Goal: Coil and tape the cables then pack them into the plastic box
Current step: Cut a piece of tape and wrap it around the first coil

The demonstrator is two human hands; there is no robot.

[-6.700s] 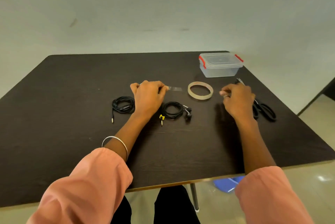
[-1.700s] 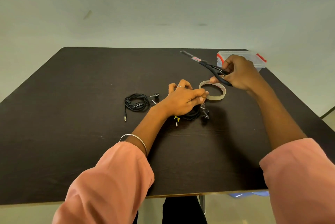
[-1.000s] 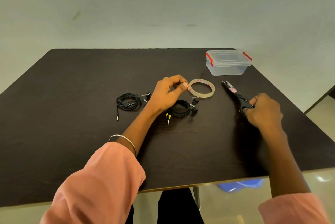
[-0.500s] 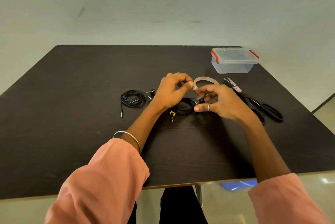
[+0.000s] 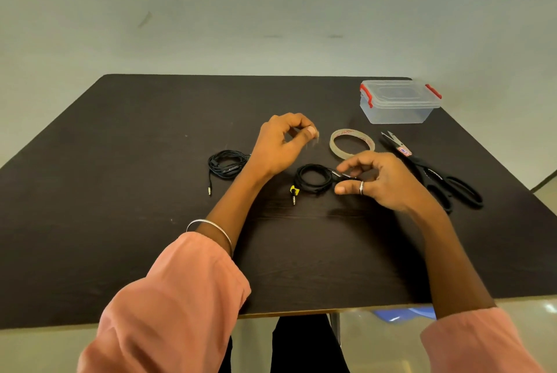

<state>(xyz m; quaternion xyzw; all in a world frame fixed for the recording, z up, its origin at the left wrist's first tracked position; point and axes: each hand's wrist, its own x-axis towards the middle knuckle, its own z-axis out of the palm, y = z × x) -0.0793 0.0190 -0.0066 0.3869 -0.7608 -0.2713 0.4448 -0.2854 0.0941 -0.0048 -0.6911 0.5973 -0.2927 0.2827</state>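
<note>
Above coiled cable [image 5: 312, 177], both hands pinching

Looks like a plain office or staged recording room, not a workshop: bare pale wall [image 5: 271, 10], glossy tiled floor [image 5: 536, 312], one dark wood-grain worktop [image 5: 120, 191]. Only desk stuff on it: tape roll [image 5: 352, 143], scissors [image 5: 434, 173], small lidded plastic box [image 5: 398, 102].
</note>
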